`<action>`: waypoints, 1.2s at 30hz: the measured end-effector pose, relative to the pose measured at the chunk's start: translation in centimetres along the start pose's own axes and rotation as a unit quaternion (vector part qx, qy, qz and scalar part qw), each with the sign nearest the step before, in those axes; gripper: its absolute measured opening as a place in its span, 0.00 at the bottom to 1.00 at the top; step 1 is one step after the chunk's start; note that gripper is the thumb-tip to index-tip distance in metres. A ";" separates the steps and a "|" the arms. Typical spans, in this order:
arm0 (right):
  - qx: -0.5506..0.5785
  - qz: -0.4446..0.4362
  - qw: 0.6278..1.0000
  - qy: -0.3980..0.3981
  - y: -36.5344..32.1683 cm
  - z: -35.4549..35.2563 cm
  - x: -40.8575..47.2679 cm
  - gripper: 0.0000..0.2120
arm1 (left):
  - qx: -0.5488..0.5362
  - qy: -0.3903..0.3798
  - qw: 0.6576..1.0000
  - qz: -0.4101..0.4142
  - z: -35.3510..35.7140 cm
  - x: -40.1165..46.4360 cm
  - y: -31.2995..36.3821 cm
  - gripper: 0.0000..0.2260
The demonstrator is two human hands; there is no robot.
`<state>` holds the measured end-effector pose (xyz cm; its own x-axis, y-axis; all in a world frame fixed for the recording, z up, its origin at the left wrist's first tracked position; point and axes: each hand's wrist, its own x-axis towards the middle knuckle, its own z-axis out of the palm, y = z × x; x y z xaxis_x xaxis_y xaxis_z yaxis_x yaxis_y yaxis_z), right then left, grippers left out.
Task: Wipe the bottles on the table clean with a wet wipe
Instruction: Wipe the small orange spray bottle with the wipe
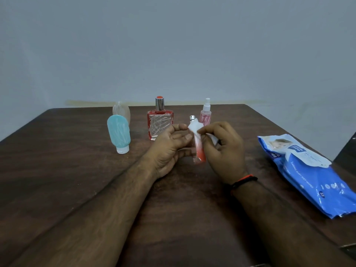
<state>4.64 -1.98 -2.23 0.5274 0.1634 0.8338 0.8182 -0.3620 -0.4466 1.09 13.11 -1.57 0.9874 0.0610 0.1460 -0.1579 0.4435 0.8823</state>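
Over the middle of the dark brown wooden table [57, 170], the left hand [169, 149] curls its fingers [183, 136] toward a slim clear spray bottle with a red-orange lower end and silver nozzle [199, 151], fingertips touching its side and steadying it. The right hand [225, 151] pinches a white wet wipe [194, 128] between thumb and bent fingers, pressing it round the bottle's upper part. The bottle sits between the two hands, its long axis nearly upright, nozzle pointing up and toward the far edge.

Nearer the far edge stand a square red-tinted glass perfume bottle with a silver cap [160, 122], a small pink spray bottle with a white pump [205, 114], and, left of them, a teal squeeze tube standing on its white cap [119, 134] before a clear tube [121, 111]. A blue pack of wet wipes [308, 176] lies by the right edge.
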 end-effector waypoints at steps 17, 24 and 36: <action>-0.007 -0.019 1.000 -0.008 0.0 0.2 -0.1 0.05 | 0.033 0.029 0.999 0.033 -0.7 0.3 -0.1 0.17; -0.004 -0.019 1.000 -0.011 0.1 0.0 0.0 0.05 | 0.052 0.036 0.997 0.035 -0.6 0.2 0.0 0.21; -0.024 0.025 0.996 -0.083 0.1 0.4 -0.4 0.04 | 0.021 0.019 0.999 0.036 -0.8 0.2 0.5 0.18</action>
<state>4.57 -1.71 -2.74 0.6006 0.2918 0.7444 0.7806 -0.4154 -0.4670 1.24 14.07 -1.49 0.9730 0.1261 0.1933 -0.2281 0.3993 0.8880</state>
